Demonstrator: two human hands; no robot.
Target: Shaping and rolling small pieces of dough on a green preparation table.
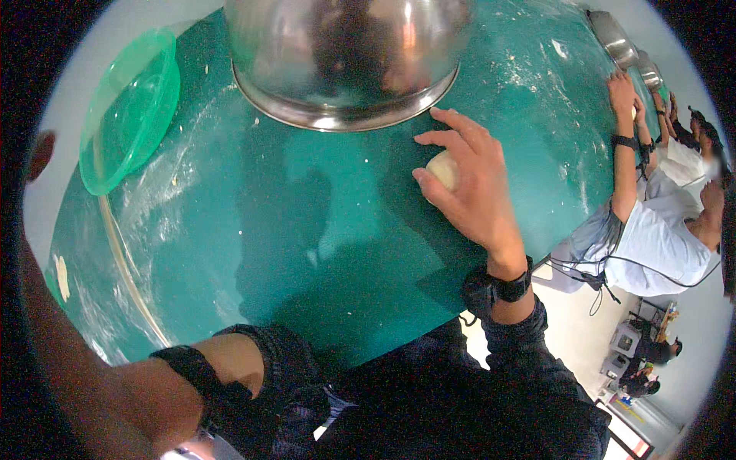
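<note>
Through the head view I have the right hand (471, 180) half open just off the near right edge of the big steel bowl (345, 61), its fingers parted and curled around a pale ball (443, 170) that looks like dough. The thumb lies on the near side of the ball, the fingers on the far side. The index fingertip comes right up to the bowl's rim — touching or not, I can't tell. The left hand (88, 368) is well to the near left of the bowl, dark and close to my lens, so I can't make out how open it is or whether it has hold of anything.

The bowl seems to stand rim-down on the floury green table (337, 207), hiding whatever is under it. Left of it I see a translucent green basin (130, 115); its inside is too faint for me to read. Far right of the bowl are two smaller metal bowls (612, 38) — contents unclear — with a co-worker's hand (622, 92) beside them.
</note>
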